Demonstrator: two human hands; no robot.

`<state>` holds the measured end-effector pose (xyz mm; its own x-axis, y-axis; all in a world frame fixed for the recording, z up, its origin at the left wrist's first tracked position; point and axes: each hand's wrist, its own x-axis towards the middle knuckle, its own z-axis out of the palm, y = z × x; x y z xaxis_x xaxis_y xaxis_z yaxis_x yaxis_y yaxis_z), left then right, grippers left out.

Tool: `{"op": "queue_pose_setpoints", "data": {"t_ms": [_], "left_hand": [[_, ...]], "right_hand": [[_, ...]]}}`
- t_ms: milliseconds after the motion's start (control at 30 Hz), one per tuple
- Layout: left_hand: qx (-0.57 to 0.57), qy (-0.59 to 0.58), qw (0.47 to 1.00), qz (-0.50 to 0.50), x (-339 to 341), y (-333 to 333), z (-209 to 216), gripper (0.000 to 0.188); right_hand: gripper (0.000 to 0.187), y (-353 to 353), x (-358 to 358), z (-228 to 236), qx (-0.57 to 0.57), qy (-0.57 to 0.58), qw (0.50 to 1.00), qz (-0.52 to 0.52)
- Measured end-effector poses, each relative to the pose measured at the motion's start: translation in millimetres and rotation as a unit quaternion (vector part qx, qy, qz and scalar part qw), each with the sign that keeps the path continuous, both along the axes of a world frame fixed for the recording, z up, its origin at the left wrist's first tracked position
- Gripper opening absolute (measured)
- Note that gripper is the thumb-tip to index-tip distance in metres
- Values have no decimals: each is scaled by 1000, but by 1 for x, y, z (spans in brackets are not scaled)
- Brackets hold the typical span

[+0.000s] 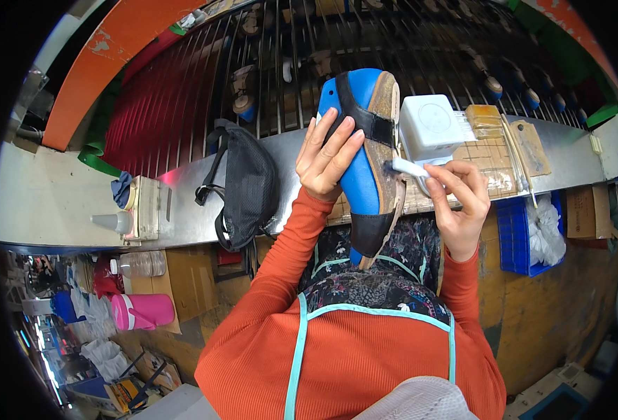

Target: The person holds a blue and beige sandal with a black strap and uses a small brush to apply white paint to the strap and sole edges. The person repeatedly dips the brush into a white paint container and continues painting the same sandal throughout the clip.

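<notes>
My left hand (326, 157) is closed around the blue shoe last (365, 183), its fingers lying over the blue side. Black straps (372, 127) wrap the last, and a cork-like brown sole (387, 157) faces right. Between the thumb and fingers of my right hand (459, 199) is a white-handled brush (412, 168). The brush's dark tip meets or nearly meets the sole's edge; I cannot tell which. Just beyond that tip stands a white square container (431, 127) with a round mark on top.
Dark metal rollers (281, 77) carry more shoes beyond the steel ledge (295, 150). A black mesh waist bag (246, 182) lies left of my left arm. An amber block (484, 122) sits right of the container. Below the ledge are a blue crate (515, 234) and a pink jug (144, 311).
</notes>
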<state>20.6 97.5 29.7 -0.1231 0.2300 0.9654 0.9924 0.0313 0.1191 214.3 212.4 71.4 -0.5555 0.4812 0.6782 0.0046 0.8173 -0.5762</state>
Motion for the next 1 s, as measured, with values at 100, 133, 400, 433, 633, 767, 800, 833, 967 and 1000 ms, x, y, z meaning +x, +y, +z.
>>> {"op": "queue_pose_setpoints", "data": {"t_ms": [100,133,400,433,633,767,800,833,967,1000], "left_hand": [[-11,17,1000,-6,0,-1,2,29],[-15,21,1000,-8,0,-1,3,29],[-21,21,1000,-6,2,-2,3,29],[-21,18,1000,-3,2,-2,3,29],[-13,5,1000,3,0,-3,1,27],[3,-12,1000,6,-1,-3,-3,28],[6,-17,1000,9,-1,-2,-3,29],[9,-22,1000,13,-1,-2,-4,29],[19,-32,999,24,-4,-2,-8,28],[21,-29,999,27,-5,-2,-9,28]], "right_hand": [[24,0,-4,6,84,10,995,-54],[25,1,-5,8,105,14,992,-62],[23,4,-9,11,122,16,992,-38],[22,5,-7,12,102,-1,994,-26],[17,7,-4,6,-26,-31,999,33],[17,0,-3,-4,-90,-20,994,55],[17,-2,-2,-7,-107,-15,992,60],[17,-4,-2,-9,-123,-10,990,65],[16,-12,-1,-17,-186,13,979,81],[16,-15,-1,-19,-184,16,980,76]]}}
